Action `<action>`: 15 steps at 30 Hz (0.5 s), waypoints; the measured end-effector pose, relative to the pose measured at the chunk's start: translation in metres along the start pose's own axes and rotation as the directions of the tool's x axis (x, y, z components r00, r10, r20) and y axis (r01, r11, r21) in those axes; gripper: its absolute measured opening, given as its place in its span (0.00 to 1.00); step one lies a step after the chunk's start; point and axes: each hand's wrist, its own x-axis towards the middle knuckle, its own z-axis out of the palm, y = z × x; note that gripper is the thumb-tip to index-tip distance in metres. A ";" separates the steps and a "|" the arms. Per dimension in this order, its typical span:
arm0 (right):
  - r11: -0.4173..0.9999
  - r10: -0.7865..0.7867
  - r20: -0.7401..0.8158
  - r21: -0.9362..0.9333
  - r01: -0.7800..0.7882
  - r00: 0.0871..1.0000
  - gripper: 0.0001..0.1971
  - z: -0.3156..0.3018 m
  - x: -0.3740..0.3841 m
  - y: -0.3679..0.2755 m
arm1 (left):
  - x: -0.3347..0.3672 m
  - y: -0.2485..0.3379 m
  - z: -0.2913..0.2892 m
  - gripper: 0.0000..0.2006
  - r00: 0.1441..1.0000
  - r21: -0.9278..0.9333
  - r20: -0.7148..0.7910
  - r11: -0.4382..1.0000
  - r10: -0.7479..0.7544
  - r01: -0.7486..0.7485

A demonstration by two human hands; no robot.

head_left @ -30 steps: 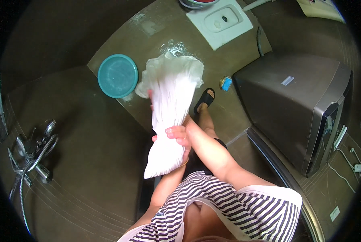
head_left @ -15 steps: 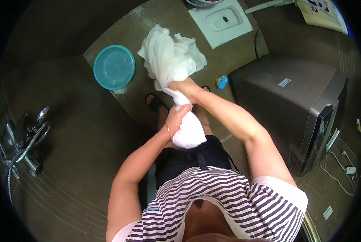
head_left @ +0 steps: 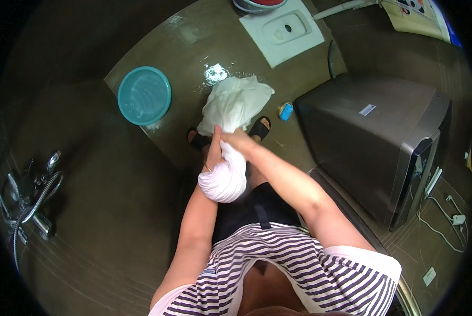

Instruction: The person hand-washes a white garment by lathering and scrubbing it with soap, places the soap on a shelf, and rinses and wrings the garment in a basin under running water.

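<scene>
Ahead of the striped shirt (head_left: 278, 239), left hand (head_left: 214, 149) and right hand (head_left: 238, 141) are closed around white cloth (head_left: 234, 104) mid-length; loose end beyond, bundled end nearer.

White cloth (head_left: 235, 105), gathered at the waist and held out before us.
We see its far end spread in a loose, rumpled fan, faintly greenish, one corner pointing out to the right; past the narrow, gripped middle, the near end swells into a rounded bundle, pinkish white, wrapped in close curving folds and hanging toward us, slightly left.
</scene>
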 end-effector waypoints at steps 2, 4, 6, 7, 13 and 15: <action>0.903 0.102 -0.019 -0.418 -0.101 0.995 0.28 -0.005 -0.003 -0.001 | 0.001 -0.009 0.003 0.34 0.992 -0.117 0.106 0.990 -0.067 0.079; 0.634 0.190 -0.066 -0.754 -0.174 0.980 0.33 -0.004 -0.014 -0.029 | -0.012 -0.011 0.001 0.34 0.994 -0.107 0.076 0.991 -0.077 0.084; 0.457 0.334 0.166 -0.890 -0.005 0.928 0.38 -0.008 -0.020 -0.069 | -0.018 -0.010 -0.005 0.34 0.996 -0.093 0.054 0.993 -0.074 0.079; 0.331 0.317 0.182 -0.941 0.071 0.931 0.37 -0.008 -0.012 -0.069 | -0.015 -0.013 -0.016 0.33 0.997 -0.192 0.065 0.980 -0.034 0.046; 0.905 0.251 -0.093 0.375 -0.200 0.963 0.37 -0.082 -0.004 0.014 | -0.034 -0.009 0.011 0.21 0.803 -0.728 0.595 0.436 0.020 0.529; 0.574 0.395 0.157 0.727 -0.377 0.905 0.42 -0.072 -0.016 0.065 | -0.058 -0.013 0.037 0.23 0.812 -0.831 0.553 0.203 0.186 0.518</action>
